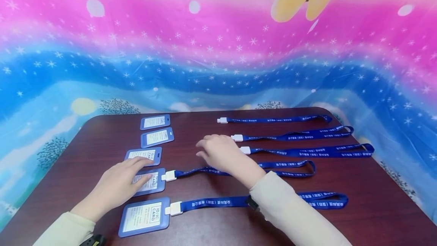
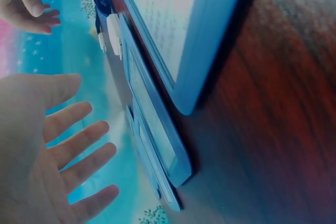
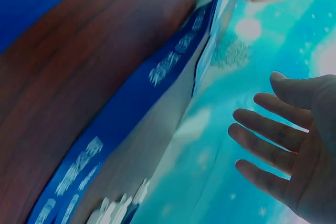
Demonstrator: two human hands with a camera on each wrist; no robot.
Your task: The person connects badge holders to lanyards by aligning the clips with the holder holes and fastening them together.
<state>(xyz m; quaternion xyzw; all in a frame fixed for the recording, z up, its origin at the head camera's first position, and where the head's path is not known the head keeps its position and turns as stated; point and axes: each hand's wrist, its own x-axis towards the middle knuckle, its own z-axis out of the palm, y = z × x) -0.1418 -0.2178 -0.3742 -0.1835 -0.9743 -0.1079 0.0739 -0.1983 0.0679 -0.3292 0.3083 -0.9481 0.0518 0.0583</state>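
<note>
Resting flat, my left hand presses straight fingers on the card holder near the tabletop's left edge. My right hand hovers mid-table, fingers spread and holding nothing, above that holder's blue lanyard. Behind the tabletop's far edge hangs a pink-and-blue starry cloth.

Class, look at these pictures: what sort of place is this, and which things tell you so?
Probably a makeshift work table set up for recording: a dark wooden table, a bright starry cloth hung behind it, and card holders and lanyards in neat rows.
</note>
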